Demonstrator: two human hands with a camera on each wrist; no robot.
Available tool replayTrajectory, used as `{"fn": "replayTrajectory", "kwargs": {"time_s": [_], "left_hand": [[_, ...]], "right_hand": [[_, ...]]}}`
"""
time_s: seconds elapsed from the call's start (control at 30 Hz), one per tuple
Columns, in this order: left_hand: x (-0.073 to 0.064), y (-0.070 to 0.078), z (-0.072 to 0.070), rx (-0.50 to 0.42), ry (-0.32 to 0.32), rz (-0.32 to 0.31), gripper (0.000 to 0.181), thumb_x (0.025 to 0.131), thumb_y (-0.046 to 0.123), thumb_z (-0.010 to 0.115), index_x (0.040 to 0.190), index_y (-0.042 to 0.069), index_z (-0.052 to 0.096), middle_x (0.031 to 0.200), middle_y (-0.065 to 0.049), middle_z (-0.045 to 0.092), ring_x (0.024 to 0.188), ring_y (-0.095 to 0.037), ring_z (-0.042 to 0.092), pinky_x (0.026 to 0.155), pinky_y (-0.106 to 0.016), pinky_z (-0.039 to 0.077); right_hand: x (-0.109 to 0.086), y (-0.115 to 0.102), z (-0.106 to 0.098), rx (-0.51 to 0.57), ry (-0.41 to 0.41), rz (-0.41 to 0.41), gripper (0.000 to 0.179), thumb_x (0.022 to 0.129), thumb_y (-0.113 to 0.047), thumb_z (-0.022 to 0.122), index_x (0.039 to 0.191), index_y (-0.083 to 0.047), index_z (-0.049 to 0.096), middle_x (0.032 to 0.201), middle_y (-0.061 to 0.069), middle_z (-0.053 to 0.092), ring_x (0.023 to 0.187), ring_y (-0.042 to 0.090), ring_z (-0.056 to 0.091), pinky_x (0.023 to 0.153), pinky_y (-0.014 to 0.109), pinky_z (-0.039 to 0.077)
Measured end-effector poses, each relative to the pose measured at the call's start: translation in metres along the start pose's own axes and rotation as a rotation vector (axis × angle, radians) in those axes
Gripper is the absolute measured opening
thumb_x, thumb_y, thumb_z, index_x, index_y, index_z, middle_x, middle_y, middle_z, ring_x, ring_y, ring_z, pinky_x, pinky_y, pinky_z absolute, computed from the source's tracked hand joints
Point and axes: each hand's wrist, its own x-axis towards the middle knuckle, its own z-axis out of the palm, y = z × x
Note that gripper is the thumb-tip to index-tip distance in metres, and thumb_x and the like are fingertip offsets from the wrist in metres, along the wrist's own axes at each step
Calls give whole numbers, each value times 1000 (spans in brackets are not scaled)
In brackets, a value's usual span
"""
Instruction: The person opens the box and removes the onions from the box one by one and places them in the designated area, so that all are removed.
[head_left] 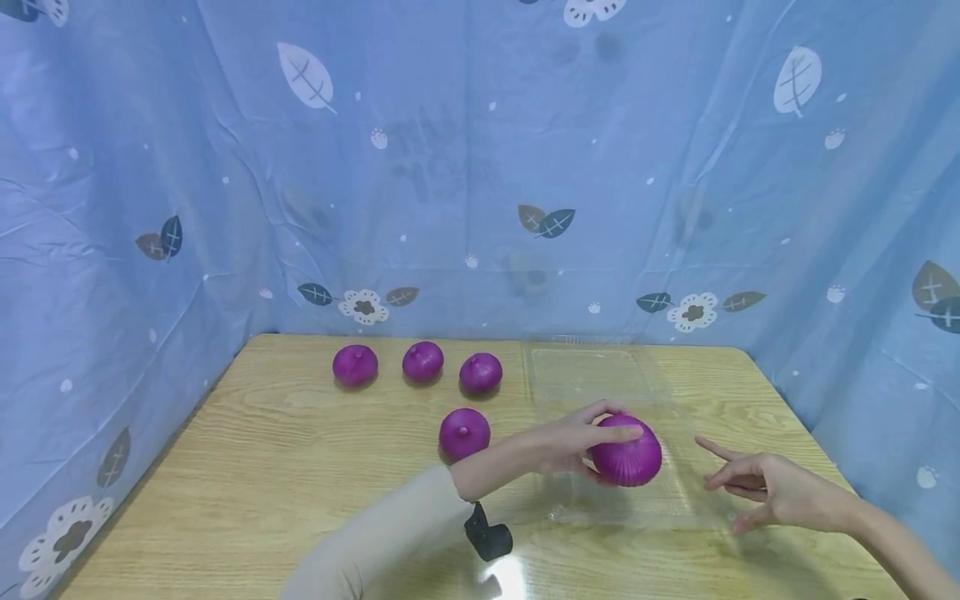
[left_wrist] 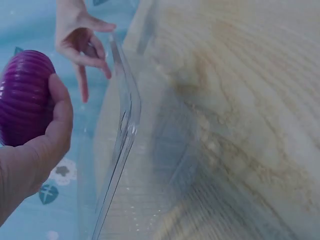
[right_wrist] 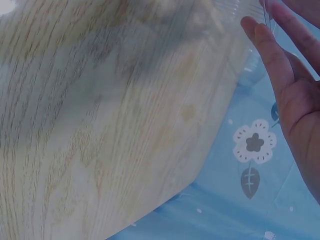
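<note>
A purple onion (head_left: 627,451), its ribbed side showing, is gripped by my left hand (head_left: 573,442) over a clear plastic container (head_left: 651,512). In the left wrist view the thumb curls along the side of the onion (left_wrist: 24,100), with the container's clear rim (left_wrist: 131,112) beside it. My right hand (head_left: 783,492) is near the container's right side, index finger extended and the other fingers loosely bent, holding nothing. In the right wrist view the fingertips of the right hand (right_wrist: 295,85) are close to clear plastic; whether they touch it, I cannot tell.
Several more purple onions lie left of the container: a near one (head_left: 464,432) beside my left forearm, and a back row with a left onion (head_left: 355,366), a middle onion (head_left: 423,362) and a right onion (head_left: 481,373). A blue patterned curtain (head_left: 450,167) surrounds the wooden table (head_left: 285,450).
</note>
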Motion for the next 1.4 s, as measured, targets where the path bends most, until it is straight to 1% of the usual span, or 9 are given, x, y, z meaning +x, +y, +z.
{"fn": "replayTrajectory", "kwargs": {"time_s": [0.2,0.37,0.43,0.6,0.87,0.97,1.07,1.23,1.4], "left_hand": [[-14,-4,-8,-13,46,60,39,89,7,64,127,11,55,116,-6,55,105,-25,58,83,-44,57],[-23,-7,-19,53,103,130,47,83,3,70,128,6,58,109,-5,64,101,-17,61,87,-32,54],[-27,-9,-23,19,108,154,46,84,2,69,128,6,57,112,-7,62,102,-19,60,88,-34,54],[-33,-12,-26,-190,71,189,49,87,-4,60,134,5,49,124,-14,50,108,-31,58,89,-49,53],[-33,-16,-29,-262,44,183,53,93,30,51,137,3,41,131,-16,46,120,-38,51,94,-54,48],[-32,-18,-30,-232,55,216,49,94,24,53,138,3,45,132,-13,46,118,-34,51,95,-52,48],[-33,-19,-31,-94,95,292,44,92,14,60,135,7,51,132,-7,48,115,-26,54,93,-42,51],[-39,-19,-28,150,189,403,50,82,6,72,128,17,59,128,2,55,108,-14,57,87,-28,52],[-43,-20,-26,205,139,487,54,77,3,75,127,15,58,131,3,54,111,-12,56,89,-28,52]], "right_hand": [[0,3,1,22,2,-22,54,79,10,68,128,18,46,152,-27,19,127,-2,41,99,15,41],[-1,4,1,35,3,-22,53,80,11,67,128,18,46,153,-28,19,127,-3,40,99,14,40],[-2,4,1,37,4,-24,53,79,11,68,127,18,46,153,-27,18,128,-4,39,99,14,40],[-3,5,2,42,10,-25,53,79,10,68,128,16,47,153,-27,18,128,-6,37,99,12,38],[-4,4,3,14,30,-29,52,79,10,68,127,15,49,155,-23,18,128,-3,38,99,13,39],[-4,3,4,17,30,-32,52,79,11,68,127,14,49,154,-24,19,129,-4,38,99,13,39],[-3,3,4,34,24,-28,51,79,11,67,127,15,49,154,-25,19,129,-4,37,99,13,39],[-3,4,3,29,23,-20,50,80,10,67,126,16,49,154,-25,18,128,-4,37,100,14,40],[-5,5,4,13,30,-28,50,80,10,67,126,16,49,154,-24,17,128,-4,38,99,14,40]]}}
